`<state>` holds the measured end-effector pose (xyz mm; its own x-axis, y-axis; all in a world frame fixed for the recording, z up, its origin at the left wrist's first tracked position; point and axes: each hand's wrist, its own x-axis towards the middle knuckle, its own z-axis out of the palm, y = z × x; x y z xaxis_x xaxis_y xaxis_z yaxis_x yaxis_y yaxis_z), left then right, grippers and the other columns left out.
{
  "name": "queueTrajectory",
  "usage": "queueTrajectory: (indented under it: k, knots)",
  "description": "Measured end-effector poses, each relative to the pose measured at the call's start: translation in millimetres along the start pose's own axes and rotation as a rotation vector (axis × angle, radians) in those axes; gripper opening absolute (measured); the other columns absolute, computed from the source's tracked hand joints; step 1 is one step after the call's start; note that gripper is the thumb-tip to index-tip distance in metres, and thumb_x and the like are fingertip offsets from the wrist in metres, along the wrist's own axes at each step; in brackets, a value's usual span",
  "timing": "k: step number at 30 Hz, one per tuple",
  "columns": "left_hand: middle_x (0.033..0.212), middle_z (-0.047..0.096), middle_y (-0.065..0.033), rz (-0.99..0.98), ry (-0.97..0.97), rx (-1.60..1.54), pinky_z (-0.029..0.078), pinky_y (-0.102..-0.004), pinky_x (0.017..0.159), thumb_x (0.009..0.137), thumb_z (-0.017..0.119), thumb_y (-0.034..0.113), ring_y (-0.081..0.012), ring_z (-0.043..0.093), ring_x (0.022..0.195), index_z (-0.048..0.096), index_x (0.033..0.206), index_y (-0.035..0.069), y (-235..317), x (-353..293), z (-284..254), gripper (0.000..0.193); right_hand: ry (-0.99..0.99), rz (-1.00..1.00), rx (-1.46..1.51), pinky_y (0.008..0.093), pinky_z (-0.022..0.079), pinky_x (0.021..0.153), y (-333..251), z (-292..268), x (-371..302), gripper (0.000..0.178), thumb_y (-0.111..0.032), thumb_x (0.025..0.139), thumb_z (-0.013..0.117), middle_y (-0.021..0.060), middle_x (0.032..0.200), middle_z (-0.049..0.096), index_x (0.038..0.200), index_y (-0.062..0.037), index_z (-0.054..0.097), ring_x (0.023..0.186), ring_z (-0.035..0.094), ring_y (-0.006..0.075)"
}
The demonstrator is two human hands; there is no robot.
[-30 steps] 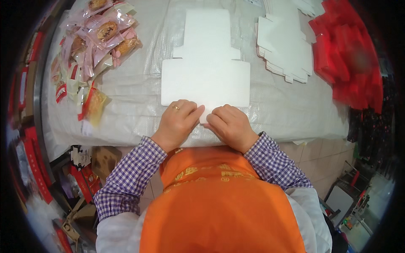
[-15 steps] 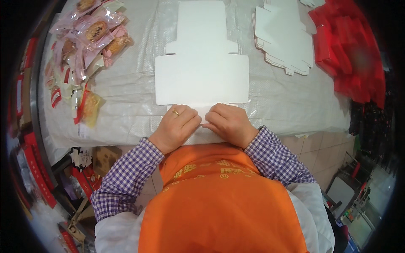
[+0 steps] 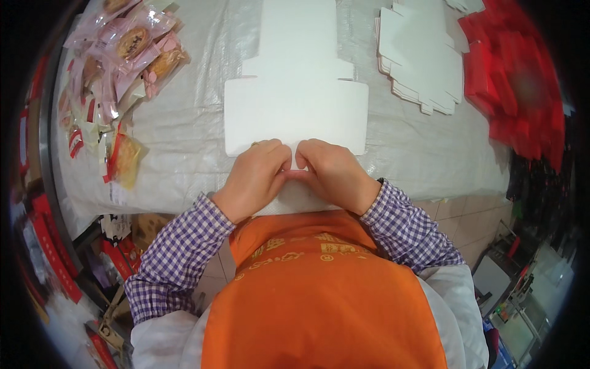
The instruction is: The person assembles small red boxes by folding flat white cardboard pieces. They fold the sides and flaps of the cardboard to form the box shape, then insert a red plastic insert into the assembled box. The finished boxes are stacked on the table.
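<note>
A flat white cardboard box blank lies unfolded in front of me, its long panel pointing away and its wide panel near my hands. At its near edge, my left hand is closed with curled fingers on the small front flap, and a ring shows on one finger. My right hand mirrors it a little to the right, fingers also curled over the flap. The thumbs come close together at the flap's near side. Most of the flap is hidden beneath the hands.
Bagged pastries are heaped at the far left, with a yellow-wrapped one nearest. Stacked white box blanks lie at the far right beside red bags or boxes. A pale woven plastic sheet covers the table.
Both hands have rolled forward over the flap and moved slightly away from me. The front flap looks bent up, and its left and right ends no longer show beside the hands.
</note>
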<state>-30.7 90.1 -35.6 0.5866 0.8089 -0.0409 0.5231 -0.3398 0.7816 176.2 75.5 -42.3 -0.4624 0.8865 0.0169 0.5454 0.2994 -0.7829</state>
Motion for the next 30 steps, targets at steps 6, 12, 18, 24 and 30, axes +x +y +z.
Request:
queueTrajectory:
  k: [6, 12, 18, 24, 30]
  knots:
    - [0.078, 0.060, -0.0151, -0.212, -0.185, 0.027, 0.047, -0.0462, 0.067, 0.080, 0.069, 0.005, -0.0379, 0.059, 0.077, 0.056, 0.080, 0.006, 5, 14, -5, 0.012, -0.213, 0.177, -0.032, 0.0434, 0.045, 0.059, -3, -12, 15, 0.034, -0.029, 0.089, 0.075, 0.0165, 0.067, 0.058, 0.078, -0.0053, 0.054, 0.064, 0.057, 0.0363]
    - [0.084, 0.059, -0.0127, -0.086, -0.075, 0.064, 0.049, -0.0405, 0.069, 0.078, 0.080, 0.013, -0.0302, 0.059, 0.076, 0.061, 0.093, 0.005, 4, 4, -2, 0.026, -0.269, 0.204, -0.136, 0.0445, 0.051, 0.068, -15, -21, 8, 0.024, -0.027, 0.090, 0.073, 0.0130, 0.080, 0.067, 0.093, -0.0061, 0.062, 0.078, 0.066, 0.0352]
    - [0.098, 0.059, -0.0082, 0.261, 0.192, 0.374, 0.049, -0.0377, 0.074, 0.078, 0.075, 0.007, -0.0277, 0.059, 0.088, 0.061, 0.093, 0.006, 14, -17, 28, 0.020, -0.127, 0.146, -0.041, 0.0430, 0.052, 0.073, -16, -15, -31, 0.022, -0.014, 0.087, 0.074, 0.0128, 0.098, 0.066, 0.100, -0.0065, 0.058, 0.088, 0.065, 0.0342]
    - [0.087, 0.053, -0.0082, 0.368, 0.234, 0.500, 0.051, -0.0366, 0.067, 0.076, 0.064, 0.006, -0.0249, 0.059, 0.084, 0.056, 0.083, 0.005, 26, -24, 31, 0.011, 0.089, -0.172, -0.252, 0.0453, 0.048, 0.098, -2, -39, -40, 0.036, -0.002, 0.085, 0.067, 0.0155, 0.124, 0.063, 0.121, -0.0057, 0.063, 0.118, 0.058, 0.0363]
    - [0.098, 0.066, -0.0122, 0.382, 0.373, 0.427, 0.058, -0.0369, 0.073, 0.079, 0.068, 0.002, -0.0290, 0.069, 0.093, 0.064, 0.097, 0.000, 7, -51, 5, 0.018, 0.019, -0.189, -0.564, 0.0477, 0.036, 0.118, 1, -75, -34, 0.050, -0.004, 0.086, 0.067, 0.0157, 0.144, 0.056, 0.135, -0.0086, 0.060, 0.140, 0.047, 0.0334]
